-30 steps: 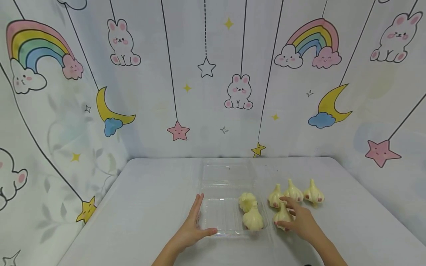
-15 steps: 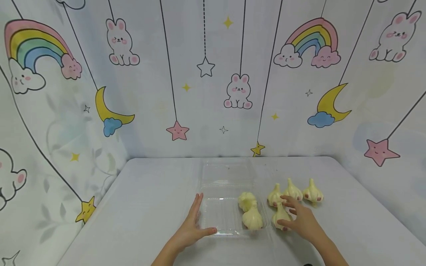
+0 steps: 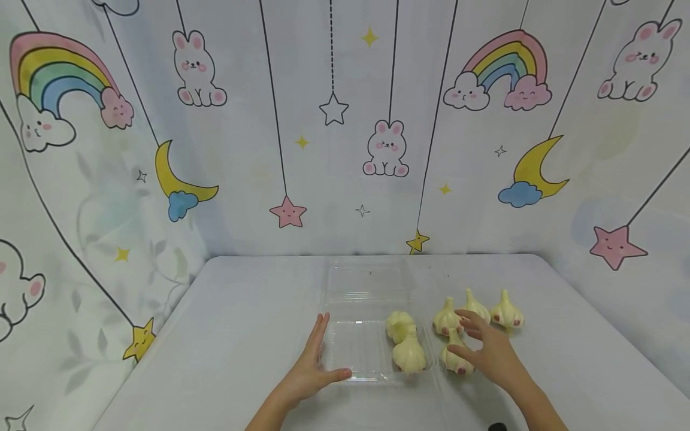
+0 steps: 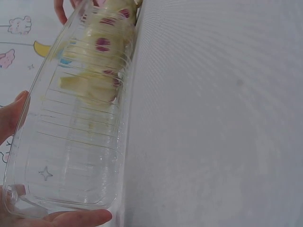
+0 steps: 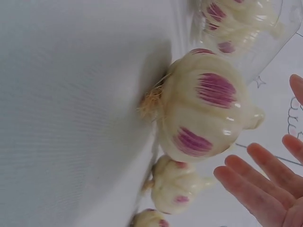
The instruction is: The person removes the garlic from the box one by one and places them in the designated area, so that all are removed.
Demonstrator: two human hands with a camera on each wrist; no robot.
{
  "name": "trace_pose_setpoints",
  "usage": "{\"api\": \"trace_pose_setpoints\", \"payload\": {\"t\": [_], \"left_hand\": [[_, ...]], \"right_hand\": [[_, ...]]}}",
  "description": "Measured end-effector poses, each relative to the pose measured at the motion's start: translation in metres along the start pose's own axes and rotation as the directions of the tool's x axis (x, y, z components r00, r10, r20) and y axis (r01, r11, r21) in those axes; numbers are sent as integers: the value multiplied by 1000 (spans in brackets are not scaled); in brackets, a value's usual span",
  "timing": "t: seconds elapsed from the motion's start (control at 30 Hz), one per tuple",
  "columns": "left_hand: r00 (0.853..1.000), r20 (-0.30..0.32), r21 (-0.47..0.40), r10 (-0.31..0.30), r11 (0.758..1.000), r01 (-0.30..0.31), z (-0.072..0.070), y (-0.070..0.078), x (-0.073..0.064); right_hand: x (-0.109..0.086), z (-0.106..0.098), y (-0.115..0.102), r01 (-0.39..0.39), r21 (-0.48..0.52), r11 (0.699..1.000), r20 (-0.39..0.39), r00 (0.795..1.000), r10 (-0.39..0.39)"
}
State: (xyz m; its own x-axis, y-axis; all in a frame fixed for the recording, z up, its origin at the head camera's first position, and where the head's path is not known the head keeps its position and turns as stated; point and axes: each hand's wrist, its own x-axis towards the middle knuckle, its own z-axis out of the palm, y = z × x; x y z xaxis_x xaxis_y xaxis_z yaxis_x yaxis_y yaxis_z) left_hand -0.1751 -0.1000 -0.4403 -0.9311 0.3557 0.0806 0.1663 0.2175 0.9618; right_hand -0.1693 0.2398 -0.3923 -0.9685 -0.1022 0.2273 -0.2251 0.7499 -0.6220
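Note:
In the head view a clear plastic clamshell box (image 3: pixel 353 353) lies unfolded on the table, two garlic bulbs (image 3: pixel 409 354) in its right side. My left hand (image 3: pixel 307 372) rests at its left front corner, fingers straight along the side and thumb along the front rim. Just right of the box, a loose garlic bulb (image 3: pixel 456 361) stands with its stem up, partly behind my right hand (image 3: pixel 493 353). That hand's fingers are spread; the right wrist view has them apart from this purple-marked bulb (image 5: pixel 203 104), beyond its stem. The left wrist view shows bulbs (image 4: pixel 94 90) through the box wall.
Several more garlic bulbs stand behind the right hand, one at the far right (image 3: pixel 507 311). The box's lid (image 3: pixel 369 281) lies back toward the rear table edge. A patterned curtain (image 3: pixel 242 149) hangs behind. A small dark object (image 3: pixel 497 427) shows at the bottom edge.
My right hand has drawn slightly up and right from the front loose bulb, its fingers opening wider. The left hand and box have stayed in place.

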Motion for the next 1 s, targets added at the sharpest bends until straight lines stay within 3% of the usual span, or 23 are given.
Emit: {"api": "trace_pose_setpoints", "payload": {"t": [0.43, 0.73, 1.0], "left_hand": [[1000, -11, 18, -12, 1000, 13, -1, 4, 0], [1000, -11, 17, -9, 1000, 9, -2, 9, -1], [1000, -9, 24, -3, 1000, 4, -1, 5, 0]], "right_hand": [[8, 3, -20, 60, 105, 993, -52, 997, -55], [15, 17, -32, 61, 219, 974, -6, 998, -62], [21, 31, -43, 61, 228, 972, 13, 998, -65]]}}
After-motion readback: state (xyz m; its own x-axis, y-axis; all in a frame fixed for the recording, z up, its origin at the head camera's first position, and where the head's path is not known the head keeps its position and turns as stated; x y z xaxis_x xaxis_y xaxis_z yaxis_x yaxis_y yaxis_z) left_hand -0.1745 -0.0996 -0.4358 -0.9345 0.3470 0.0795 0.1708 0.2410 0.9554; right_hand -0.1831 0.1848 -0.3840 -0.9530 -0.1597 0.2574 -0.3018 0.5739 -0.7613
